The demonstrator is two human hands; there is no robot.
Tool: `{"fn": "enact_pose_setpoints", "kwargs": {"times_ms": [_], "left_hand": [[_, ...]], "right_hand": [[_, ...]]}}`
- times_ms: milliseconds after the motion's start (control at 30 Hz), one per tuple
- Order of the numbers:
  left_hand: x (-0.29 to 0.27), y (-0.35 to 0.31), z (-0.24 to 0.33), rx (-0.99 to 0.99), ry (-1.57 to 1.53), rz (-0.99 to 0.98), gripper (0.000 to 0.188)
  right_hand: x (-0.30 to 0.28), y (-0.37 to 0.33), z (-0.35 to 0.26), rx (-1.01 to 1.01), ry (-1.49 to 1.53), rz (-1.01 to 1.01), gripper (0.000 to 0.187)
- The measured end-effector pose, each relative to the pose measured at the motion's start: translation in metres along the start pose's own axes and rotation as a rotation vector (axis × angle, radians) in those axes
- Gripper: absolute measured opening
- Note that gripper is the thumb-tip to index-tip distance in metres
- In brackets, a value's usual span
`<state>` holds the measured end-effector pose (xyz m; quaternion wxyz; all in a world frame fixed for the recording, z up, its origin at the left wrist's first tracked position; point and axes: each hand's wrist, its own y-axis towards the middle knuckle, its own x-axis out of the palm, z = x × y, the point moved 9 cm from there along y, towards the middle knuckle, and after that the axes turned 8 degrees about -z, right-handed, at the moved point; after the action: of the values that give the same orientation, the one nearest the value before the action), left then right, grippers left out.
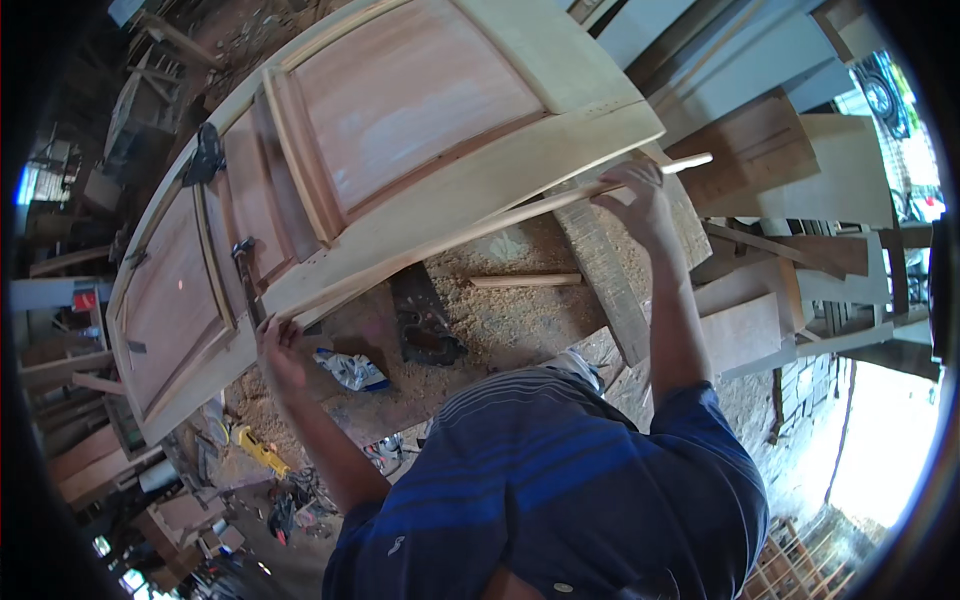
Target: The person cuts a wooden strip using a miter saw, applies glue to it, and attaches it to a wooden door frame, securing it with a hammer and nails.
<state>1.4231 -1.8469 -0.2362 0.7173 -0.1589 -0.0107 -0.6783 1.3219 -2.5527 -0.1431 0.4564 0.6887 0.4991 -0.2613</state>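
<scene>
Grip of both hands closed on a long wooden strip, at door's near edge.
Right hand (pixel 637 195) pinches the wooden strip (pixel 540 208) near its right end, a short tip projecting beyond the fingers; left hand (pixel 283 358) holds it at the other end. Between them, strip runs along the near edge of the panelled wooden door (pixel 590 135). Hammer (pixel 245 262) lies on door, just beside left hand. Short wood offcut (pixel 525 281) rests on the sawdust-strewn surface (pixel 500 315), below strip.

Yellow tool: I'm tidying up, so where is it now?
In the head view, the yellow tool is at lower left, below the panelled door and left of the left forearm.
</scene>
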Motion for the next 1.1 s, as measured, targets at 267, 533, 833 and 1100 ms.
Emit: {"fn": "enact_pose_setpoints", "kwargs": {"times_ms": [267, 533, 833, 1100], "left_hand": [[0.086, -0.013, 0.004, 0.115, -0.096, -0.131, 0.028], [0.143, -0.037, 0.041, 0.211, -0.031, -0.181, 0.03], [0.191, -0.045, 0.064, 0.223, -0.098, -0.365, 0.027], [0.137, -0.038, 0.061, 0.225, 0.17, -0.247, 0.033]], "right_hand": [[-0.015, 0.032, 0.055, 0.074, -0.156, 0.004, 0.037], [-0.013, 0.043, 0.106, 0.137, -0.022, 0.004, 0.039], [-0.012, 0.04, 0.145, 0.263, -0.217, 0.027, 0.043], [-0.024, 0.039, 0.069, 0.041, -0.378, 0.366, 0.044]]}}
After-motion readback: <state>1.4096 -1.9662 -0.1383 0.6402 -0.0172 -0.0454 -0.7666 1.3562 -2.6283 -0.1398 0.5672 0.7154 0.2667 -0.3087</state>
